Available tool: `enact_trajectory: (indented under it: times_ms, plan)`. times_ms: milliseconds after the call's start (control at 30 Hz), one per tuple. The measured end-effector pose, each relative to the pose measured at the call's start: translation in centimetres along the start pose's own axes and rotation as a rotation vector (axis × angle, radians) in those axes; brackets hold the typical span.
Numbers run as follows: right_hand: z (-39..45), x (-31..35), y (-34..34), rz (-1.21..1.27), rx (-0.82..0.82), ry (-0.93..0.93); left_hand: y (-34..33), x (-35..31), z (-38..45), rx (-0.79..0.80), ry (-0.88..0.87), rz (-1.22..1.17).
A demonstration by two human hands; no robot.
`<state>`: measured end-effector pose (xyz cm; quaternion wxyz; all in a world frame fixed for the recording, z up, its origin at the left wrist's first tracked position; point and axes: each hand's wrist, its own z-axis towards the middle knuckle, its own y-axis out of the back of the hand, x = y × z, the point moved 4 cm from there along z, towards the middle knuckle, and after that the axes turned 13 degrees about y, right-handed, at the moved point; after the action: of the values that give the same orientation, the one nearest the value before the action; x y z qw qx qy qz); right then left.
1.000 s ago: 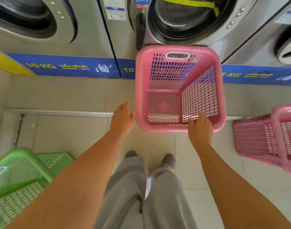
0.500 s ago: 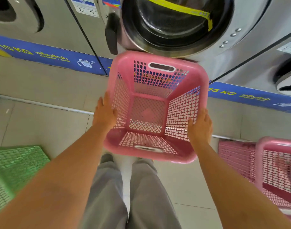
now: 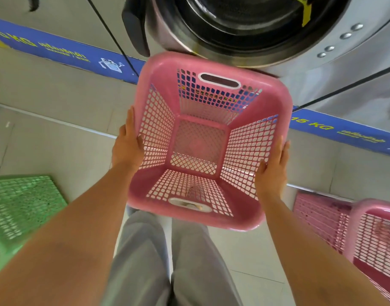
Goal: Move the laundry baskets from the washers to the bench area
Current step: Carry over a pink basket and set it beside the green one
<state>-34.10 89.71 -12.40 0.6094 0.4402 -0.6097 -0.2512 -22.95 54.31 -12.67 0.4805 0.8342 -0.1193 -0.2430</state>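
Right, the left hand (image 3: 127, 146) and right hand (image 3: 272, 171) were pressed flat against opposite sides of the empty pink basket (image 3: 202, 142), clamping it between the palms and holding it off the floor just in front of the washer (image 3: 244, 25), above the person's grey trousers (image 3: 167, 261). That looked like the pick-up step of the carry; next it called for a turn away toward the bench, out of view, steering between the green basket (image 3: 23, 208) at left and second pink basket (image 3: 355, 230) at right.
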Motion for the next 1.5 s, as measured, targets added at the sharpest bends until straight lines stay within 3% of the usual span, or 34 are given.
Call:
enact_trajectory:
  times_ms: [300,567,1167,1500]
  plan:
    - [-1.9,-0.4,1.6,-0.011,0.018,0.034,-0.5,1.2,-3.1,0.019,0.069,-0.043]
    - [-5.9,2.4,1.2,-0.027,0.022,0.088,1.2,6.8,-6.4,0.003,0.131,-0.081]
    - [-22.5,18.4,-13.2,-0.097,0.175,0.351,8.8,38.2,-14.9,-0.122,0.330,-0.237]
    - [-24.0,21.3,-22.2,-0.134,0.280,0.441,5.6,47.2,-13.0,-0.130,0.399,-0.256]
